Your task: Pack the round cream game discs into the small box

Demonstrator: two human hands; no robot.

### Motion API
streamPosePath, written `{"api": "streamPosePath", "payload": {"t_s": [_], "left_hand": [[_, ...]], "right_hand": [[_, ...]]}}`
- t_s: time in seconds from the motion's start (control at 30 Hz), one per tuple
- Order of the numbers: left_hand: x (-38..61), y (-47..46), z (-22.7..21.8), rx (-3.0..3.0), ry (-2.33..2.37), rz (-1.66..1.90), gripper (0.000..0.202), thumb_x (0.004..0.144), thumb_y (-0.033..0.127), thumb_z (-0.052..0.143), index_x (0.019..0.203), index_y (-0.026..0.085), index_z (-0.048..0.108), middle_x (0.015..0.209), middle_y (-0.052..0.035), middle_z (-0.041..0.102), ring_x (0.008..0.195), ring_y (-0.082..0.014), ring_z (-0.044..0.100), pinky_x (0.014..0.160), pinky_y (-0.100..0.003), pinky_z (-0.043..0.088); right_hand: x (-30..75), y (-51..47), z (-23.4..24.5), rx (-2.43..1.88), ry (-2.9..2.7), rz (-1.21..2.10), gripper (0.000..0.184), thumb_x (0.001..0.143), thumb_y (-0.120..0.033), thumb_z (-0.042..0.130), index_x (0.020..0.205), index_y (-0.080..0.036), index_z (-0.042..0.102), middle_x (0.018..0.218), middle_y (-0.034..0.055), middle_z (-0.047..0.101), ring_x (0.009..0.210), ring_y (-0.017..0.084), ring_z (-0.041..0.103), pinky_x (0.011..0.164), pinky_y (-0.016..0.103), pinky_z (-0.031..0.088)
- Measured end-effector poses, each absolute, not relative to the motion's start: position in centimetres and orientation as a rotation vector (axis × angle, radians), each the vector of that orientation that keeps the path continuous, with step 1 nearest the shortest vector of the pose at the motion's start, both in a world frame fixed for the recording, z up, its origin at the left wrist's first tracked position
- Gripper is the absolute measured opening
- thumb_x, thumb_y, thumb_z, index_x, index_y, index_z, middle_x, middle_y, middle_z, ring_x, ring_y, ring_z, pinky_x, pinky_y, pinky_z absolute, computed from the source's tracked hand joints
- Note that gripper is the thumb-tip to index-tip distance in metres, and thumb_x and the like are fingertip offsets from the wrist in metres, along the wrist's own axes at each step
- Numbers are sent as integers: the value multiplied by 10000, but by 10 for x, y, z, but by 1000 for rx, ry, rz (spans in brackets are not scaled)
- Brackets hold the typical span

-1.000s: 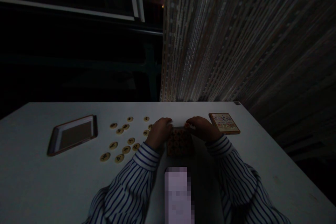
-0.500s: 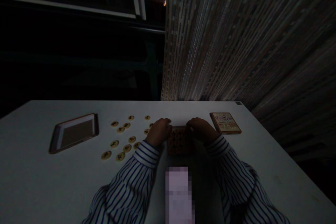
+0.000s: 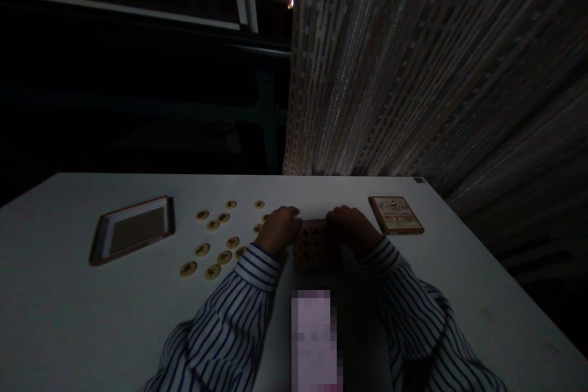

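A dark box of xiangqi pieces [image 3: 315, 248] lies on the table in front of me, round pieces packed in rows inside it. My left hand [image 3: 278, 228] is closed at its far left corner, fingers curled against the edge. At the far right corner my right hand [image 3: 351, 228] grips in the same way. Dim light hides the fingertips. Left of my left hand, loose xiangqi pieces [image 3: 224, 257] are scattered, pale discs with dark characters. Some are partly covered by the hand and striped sleeve.
An open tray-like lid [image 3: 94, 251] rests on the left of the white table [image 3: 124, 324]. On the right lies a flat printed box [image 3: 399, 215]. A pixelated pinkish rectangle [image 3: 315, 340] shows at the near edge. Beyond the table hangs a string curtain [image 3: 367, 73].
The whole view has shifted very slightly. Both hands stay at the box corners, and the pieces, lid and printed box keep their places on the table.
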State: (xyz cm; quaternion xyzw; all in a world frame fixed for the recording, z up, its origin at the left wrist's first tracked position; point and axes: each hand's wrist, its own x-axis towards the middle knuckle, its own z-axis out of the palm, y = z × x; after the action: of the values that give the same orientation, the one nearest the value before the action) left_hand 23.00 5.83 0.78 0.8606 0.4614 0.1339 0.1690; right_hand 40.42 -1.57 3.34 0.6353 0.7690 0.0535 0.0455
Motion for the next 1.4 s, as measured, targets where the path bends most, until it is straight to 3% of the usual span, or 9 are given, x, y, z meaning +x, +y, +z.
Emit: {"api": "streamPosePath", "payload": {"t_s": [1.4], "left_hand": [[228,60,9,2429,1301,324,342,774,271,411,1055,149,565,1045,-99,598,988,-187,538,848,-276,395]], "right_hand": [[402,-15,31,1880,2301,134,193,814,-176,422,825,-142,611,887,105,583,834,192,514,640,285,358]]}}
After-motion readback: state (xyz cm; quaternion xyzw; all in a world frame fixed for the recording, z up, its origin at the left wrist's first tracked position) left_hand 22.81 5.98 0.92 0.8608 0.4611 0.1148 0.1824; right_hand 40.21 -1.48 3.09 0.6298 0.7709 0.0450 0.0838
